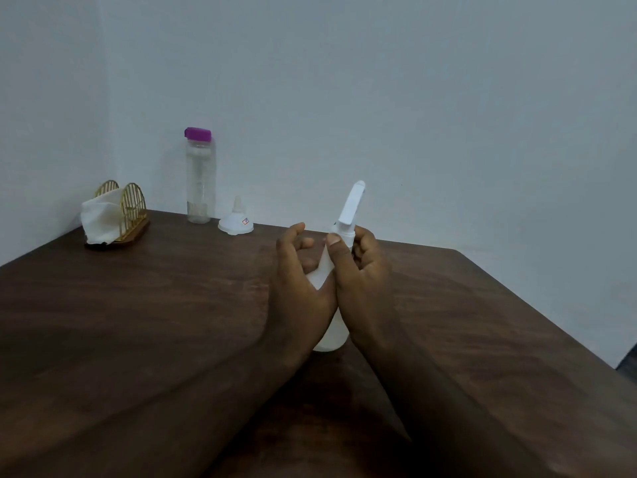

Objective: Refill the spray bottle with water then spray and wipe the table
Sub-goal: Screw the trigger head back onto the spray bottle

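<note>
In the centre of the frame the white spray bottle (329, 336) stands on the dark wooden table (138, 305). The left hand (296, 288) curls round its body, and the right hand (362, 270) grips its neck under the nozzle. At upper left stand a purple-capped water bottle (200, 177) and a funnel (236, 224).

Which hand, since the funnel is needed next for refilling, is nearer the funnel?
Left. The left hand, gripping the spray bottle, is right of and nearer the camera than the funnel; the right hand holds the bottle's other side, farther off.
</note>
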{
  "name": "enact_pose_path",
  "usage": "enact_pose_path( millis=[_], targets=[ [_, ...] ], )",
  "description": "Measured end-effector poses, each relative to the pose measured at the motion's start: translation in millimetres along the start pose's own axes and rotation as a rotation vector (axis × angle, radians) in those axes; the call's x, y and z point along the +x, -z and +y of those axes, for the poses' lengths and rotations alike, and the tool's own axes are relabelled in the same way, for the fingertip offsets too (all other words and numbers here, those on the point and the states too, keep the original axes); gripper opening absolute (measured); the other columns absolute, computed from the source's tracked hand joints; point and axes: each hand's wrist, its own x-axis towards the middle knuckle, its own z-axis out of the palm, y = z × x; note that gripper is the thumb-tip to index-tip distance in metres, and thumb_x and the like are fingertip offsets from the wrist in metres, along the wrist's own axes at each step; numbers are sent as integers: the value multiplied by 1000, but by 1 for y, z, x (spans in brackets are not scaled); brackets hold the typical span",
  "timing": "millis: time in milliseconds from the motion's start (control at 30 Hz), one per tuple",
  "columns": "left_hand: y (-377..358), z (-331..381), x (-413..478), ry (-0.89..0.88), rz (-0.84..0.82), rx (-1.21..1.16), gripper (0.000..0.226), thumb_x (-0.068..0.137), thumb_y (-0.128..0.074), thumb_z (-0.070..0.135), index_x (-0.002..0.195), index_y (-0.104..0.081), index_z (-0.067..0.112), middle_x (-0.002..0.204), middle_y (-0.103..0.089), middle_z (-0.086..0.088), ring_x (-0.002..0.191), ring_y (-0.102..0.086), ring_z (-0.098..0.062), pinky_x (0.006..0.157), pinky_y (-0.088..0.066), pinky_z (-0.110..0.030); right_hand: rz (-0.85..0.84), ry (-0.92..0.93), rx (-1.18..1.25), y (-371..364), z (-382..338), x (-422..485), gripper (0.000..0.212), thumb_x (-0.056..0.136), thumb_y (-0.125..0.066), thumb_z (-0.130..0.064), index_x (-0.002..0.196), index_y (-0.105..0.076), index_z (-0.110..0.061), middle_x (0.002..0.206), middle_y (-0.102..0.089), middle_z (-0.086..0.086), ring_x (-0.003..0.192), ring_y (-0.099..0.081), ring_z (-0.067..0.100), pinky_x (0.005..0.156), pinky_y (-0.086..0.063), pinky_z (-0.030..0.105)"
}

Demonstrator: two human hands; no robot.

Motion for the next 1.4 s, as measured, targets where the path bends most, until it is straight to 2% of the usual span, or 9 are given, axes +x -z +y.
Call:
enact_pose_path(
  millis=[133, 300, 467, 600, 700, 833, 1000, 1167, 1400],
  targets=[
    [4, -2, 5, 32, -55, -97, 72, 77, -78, 21, 135, -37, 23, 123, -54, 1, 95, -65, -13, 83, -53, -28, -26, -56, 71, 8, -2, 4, 16, 91, -66, -23, 105, -59, -18, 97, -72, 9, 89, -71, 26, 80, -59, 50],
    [9, -10, 14, 67, -202, -114, 80, 69, -74, 36, 138, -35, 21, 123, -55, 1, 99, -65, -12, 90, -54, -39, -60, -110, 140, 11, -5, 7, 24, 87, -71, -18, 106, -56, -17, 94, -71, 8, 86, -71, 25, 77, -59, 46],
    [11, -16, 12, 105, -325, -77, 83, 71, -77, 42, 140, -33, 26, 131, -55, 7, 115, -56, -2, 93, -48, -19, -53, -103, 117, 8, -5, 5, 34, 85, -74, -25, 109, -51, -19, 98, -70, 8, 86, -72, 21, 75, -60, 38],
    [12, -12, 11, 104, -336, -25, 66, 81, -74, 33, 135, -38, 25, 109, -55, 25, 99, -54, 17, 80, -44, -2, -33, -66, 97, 5, -3, 0, 21, 94, -60, -24, 113, -55, -16, 99, -70, 8, 89, -70, 21, 77, -59, 35],
    [11, -12, 9, 85, -324, 20, 52, 83, -72, 25, 127, -43, 28, 101, -51, 33, 92, -50, 25, 76, -40, 2, 4, -47, 75, 5, -4, -1, 22, 92, -66, -22, 108, -52, -18, 93, -72, 5, 82, -72, 16, 71, -59, 29],
    [9, -12, 9, 64, -297, 41, 47, 84, -71, 23, 123, -46, 26, 99, -51, 31, 92, -51, 23, 76, -39, 2, 32, -40, 103, 1, -8, -3, 28, 89, -69, -25, 109, -48, -20, 91, -72, 4, 78, -72, 14, 67, -58, 25],
    [8, -13, 8, 51, -292, 42, 43, 85, -70, 25, 122, -48, 24, 95, -54, 29, 89, -51, 27, 72, -39, 2, 25, -17, 80, 2, -6, -4, 4, 97, -58, -21, 100, -57, -19, 87, -71, 4, 79, -70, 14, 70, -58, 29],
    [6, -16, 8, 52, -283, 67, 46, 85, -71, 23, 124, -48, 25, 98, -51, 30, 91, -47, 28, 74, -36, 4, 42, -45, 96, 0, -11, -5, 26, 89, -69, -26, 104, -49, -19, 84, -72, 1, 75, -72, 14, 66, -58, 26],
    [5, -17, 8, 43, -279, 81, 43, 86, -69, 29, 123, -47, 27, 95, -49, 31, 88, -45, 32, 72, -35, 6, 24, -45, 86, 1, -7, -4, 10, 96, -60, -26, 103, -57, -19, 88, -72, 3, 80, -71, 16, 70, -58, 30]
  ],
)
